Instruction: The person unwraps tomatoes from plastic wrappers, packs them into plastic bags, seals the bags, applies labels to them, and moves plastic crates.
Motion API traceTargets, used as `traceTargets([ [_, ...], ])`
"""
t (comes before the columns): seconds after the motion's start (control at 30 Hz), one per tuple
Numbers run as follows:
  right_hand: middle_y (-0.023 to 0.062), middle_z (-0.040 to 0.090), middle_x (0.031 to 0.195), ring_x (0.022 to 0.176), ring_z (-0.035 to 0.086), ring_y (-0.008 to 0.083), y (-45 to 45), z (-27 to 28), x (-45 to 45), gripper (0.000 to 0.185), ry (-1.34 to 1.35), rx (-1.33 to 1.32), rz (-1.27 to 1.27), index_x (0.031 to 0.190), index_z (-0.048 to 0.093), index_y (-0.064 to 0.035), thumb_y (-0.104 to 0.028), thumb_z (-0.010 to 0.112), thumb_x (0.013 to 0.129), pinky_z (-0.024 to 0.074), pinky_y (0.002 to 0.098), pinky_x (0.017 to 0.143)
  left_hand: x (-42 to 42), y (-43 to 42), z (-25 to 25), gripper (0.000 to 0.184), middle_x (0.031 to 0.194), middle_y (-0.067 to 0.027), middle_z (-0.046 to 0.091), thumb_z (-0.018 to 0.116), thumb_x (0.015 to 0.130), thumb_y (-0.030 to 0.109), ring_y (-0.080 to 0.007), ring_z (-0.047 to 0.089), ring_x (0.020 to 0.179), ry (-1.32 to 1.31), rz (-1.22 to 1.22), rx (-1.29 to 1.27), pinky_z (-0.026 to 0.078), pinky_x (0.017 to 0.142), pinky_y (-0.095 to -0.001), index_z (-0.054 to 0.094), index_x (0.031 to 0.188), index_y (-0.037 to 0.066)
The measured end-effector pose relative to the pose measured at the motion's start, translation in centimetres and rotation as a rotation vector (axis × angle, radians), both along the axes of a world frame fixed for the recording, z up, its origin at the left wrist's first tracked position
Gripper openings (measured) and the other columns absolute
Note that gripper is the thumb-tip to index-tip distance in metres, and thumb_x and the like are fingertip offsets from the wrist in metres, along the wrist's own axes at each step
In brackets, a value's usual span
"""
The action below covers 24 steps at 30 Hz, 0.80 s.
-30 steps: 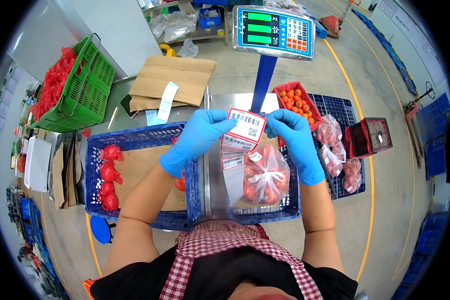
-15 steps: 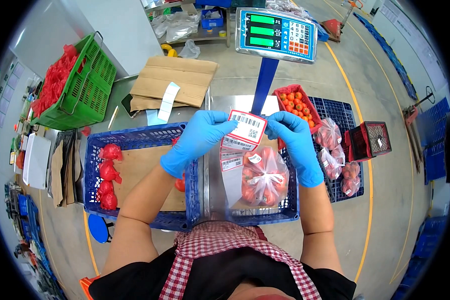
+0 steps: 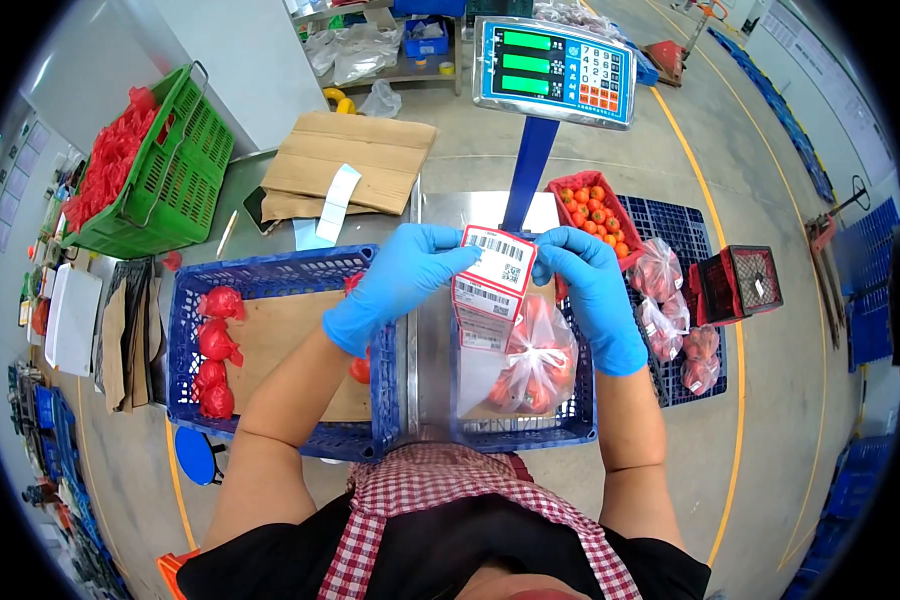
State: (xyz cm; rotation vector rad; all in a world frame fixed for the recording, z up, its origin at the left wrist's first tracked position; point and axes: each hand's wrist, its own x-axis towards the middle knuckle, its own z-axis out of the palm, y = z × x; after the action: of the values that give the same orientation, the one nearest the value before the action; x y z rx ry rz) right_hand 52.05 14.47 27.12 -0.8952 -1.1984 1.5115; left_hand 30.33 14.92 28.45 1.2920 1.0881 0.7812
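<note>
A strip of red-bordered barcode labels (image 3: 488, 285) hangs between my two blue-gloved hands. My left hand (image 3: 395, 283) pinches the strip's upper left side. The fingers of my right hand (image 3: 588, 290) are closed at its upper right edge. Below the strip, a clear knotted bag of tomatoes (image 3: 538, 375) sits in the right blue crate (image 3: 530, 437), partly covered by the labels. The left blue crate (image 3: 280, 262) holds several red bags (image 3: 216, 340) along its left side, on a cardboard sheet.
A scale display (image 3: 554, 72) stands on a blue post ahead. Flat cardboard (image 3: 348, 162) and a green crate (image 3: 175, 165) of red bags lie to the left. Right are a red-lined crate of tomatoes (image 3: 595, 212), bagged tomatoes (image 3: 660, 270) on a blue pallet and a dark crate (image 3: 753, 278).
The label strip has tilted and shifted slightly right, its lower labels now overlapping the clear bag more. Both hands still hold it in nearly the same place.
</note>
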Motion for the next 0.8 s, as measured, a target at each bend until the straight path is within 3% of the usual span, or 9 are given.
traceTargets([
  [0.5,0.002,0.059,0.072,0.065,0.053,0.0079,-0.1,-0.1,0.0,0.01,0.002,0.004,-0.011,0.087,0.061,0.0004,-0.008,0.058,0.082,0.0438,0.0215,0.063,-0.1,0.0,0.0,0.033,0.092,-0.008,0.066,0.062,0.084,0.019,-0.0093,0.059,0.083,0.012,-0.032,-0.028,0.047,0.075,-0.0245,0.061,0.106,-0.005],
  [0.6,0.0022,0.06,0.074,0.066,0.054,0.0075,-0.3,-0.1,0.0,0.01,-0.002,0.019,-0.017,0.088,0.061,0.0,-0.007,0.058,0.082,0.0445,0.0213,0.064,1.0,-0.7,1.3,0.03,0.102,-0.0097,0.062,0.065,0.08,0.015,-0.0131,0.06,0.087,-0.085,0.029,0.067,0.048,0.075,-0.026,0.062,0.107,0.0],
  [0.67,0.0018,0.06,0.076,0.068,0.054,0.007,-0.4,0.0,-0.1,0.01,-0.008,0.025,-0.003,0.089,0.061,-0.0004,-0.007,0.059,0.082,0.0447,0.021,0.065,2.5,-0.4,0.8,0.031,0.103,-0.0089,0.061,0.069,0.076,0.014,-0.0141,0.06,0.088,0.187,0.188,0.688,0.048,0.075,-0.026,0.063,0.105,0.003],
  [0.73,0.0013,0.06,0.078,0.07,0.054,0.0065,-0.6,0.0,-0.3,0.01,-0.03,0.045,0.011,0.089,0.061,-0.0006,-0.007,0.06,0.081,0.0446,0.0207,0.065,2.7,-0.1,0.9,0.031,0.099,-0.0078,0.061,0.071,0.073,0.013,-0.0147,0.06,0.086,0.261,0.136,0.916,0.048,0.074,-0.026,0.065,0.102,0.006],
  [0.8,0.0007,0.06,0.079,0.072,0.054,0.006,-0.8,0.1,-0.6,0.011,-0.066,0.08,0.026,0.089,0.061,-0.0008,-0.007,0.062,0.08,0.0441,0.0203,0.066,2.1,-0.1,1.6,0.028,0.092,-0.0066,0.062,0.073,0.07,0.01,-0.0149,0.061,0.083,0.13,-0.119,0.748,0.048,0.074,-0.0259,0.066,0.097,0.006],
])
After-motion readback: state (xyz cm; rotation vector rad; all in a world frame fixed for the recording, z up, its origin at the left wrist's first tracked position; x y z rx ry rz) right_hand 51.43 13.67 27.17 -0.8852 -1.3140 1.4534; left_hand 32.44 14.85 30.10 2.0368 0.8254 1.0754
